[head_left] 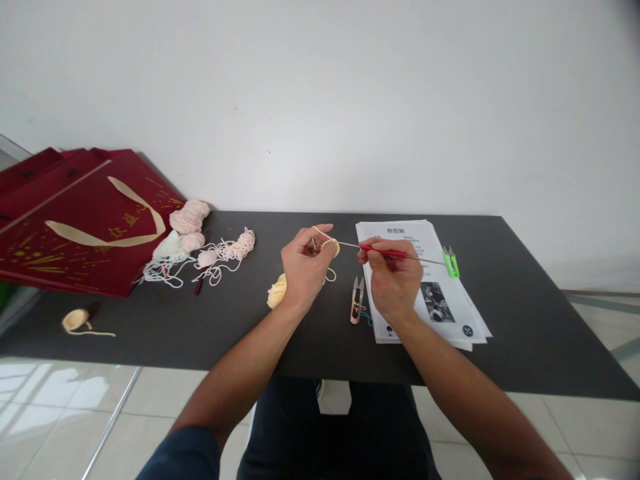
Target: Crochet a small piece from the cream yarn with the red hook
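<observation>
My right hand (396, 279) grips a crochet hook (387, 251) by its red handle, the thin metal shaft pointing left. Pinched in my left hand (307, 263) is pale yellow yarn (336, 248), looped around the fingers and meeting the hook's tip. Partly hidden behind my left wrist, a small ball of yellow yarn (277, 291) lies on the dark table. Thread snips (357, 301) rest between my two forearms, close to the paper. Printed sheets (400, 320) are stacked under my right hand.
Green thread snips (451, 262) lie at the sheets' right edge. Dark red gift bags (90, 227) lean at the far left beside pink yarn (190, 217) and white yarn (170, 247). A small cream crocheted piece (76, 320) with a loose tail sits at the table's front left.
</observation>
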Available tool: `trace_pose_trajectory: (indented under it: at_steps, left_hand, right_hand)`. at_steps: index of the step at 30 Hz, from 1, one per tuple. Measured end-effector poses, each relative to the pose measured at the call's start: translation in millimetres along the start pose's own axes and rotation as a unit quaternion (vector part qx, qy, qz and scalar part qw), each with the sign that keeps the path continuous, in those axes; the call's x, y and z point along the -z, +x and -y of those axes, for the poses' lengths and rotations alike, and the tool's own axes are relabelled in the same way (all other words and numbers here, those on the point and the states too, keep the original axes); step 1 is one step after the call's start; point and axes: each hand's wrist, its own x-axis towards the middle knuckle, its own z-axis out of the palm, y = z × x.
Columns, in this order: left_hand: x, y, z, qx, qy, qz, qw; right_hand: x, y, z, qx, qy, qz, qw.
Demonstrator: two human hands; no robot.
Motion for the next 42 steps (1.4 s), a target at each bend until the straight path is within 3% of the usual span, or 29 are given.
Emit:
trace_pose_trajectory:
  at_steps: [14, 21, 26, 30, 33, 36, 42]
  left_hand:
    - [-0.3, -0.9, 0.7, -0.019, 0.040, -0.031, 0.999]
    - [-5.4, 2.9, -1.4, 0.090, -0.097, -0.050, 0.990]
    - [-4.0, 7.0, -6.3, 0.190, -0.193, 0.018, 0.963]
    - [1.1, 11.9, -7.8, 0.229, -0.240, 0.068, 0.941]
    - [3.2, 13.2, -8.2, 0.226, -0.239, 0.086, 0.940]
    - [3.5, 12.3, -7.5, 0.194, -0.193, 0.092, 0.957]
    - [2.9, 11.8, -3.5, 0.148, -0.078, 0.064, 0.984]
  right_hand:
    - [-3.8, -10.2, -4.8, 0.035, -0.036, -0.005, 0.999]
    - [7.2, -16.1, -12.2, 0.100, -0.145, 0.091, 0.980]
    - [8.3, -12.7, -15.6, 0.107, -0.155, 0.093, 0.978]
    - [4.2, -8.7, -13.7, 0.085, -0.123, 0.087, 0.985]
    - [2.6, -3.7, -14.2, 0.045, -0.053, 0.068, 0.995]
    - [4.7, 3.1, -16.2, 0.020, 0.000, 0.061, 0.998]
    - [13.5, 11.4, -12.3, 0.070, -0.067, 0.066, 0.993]
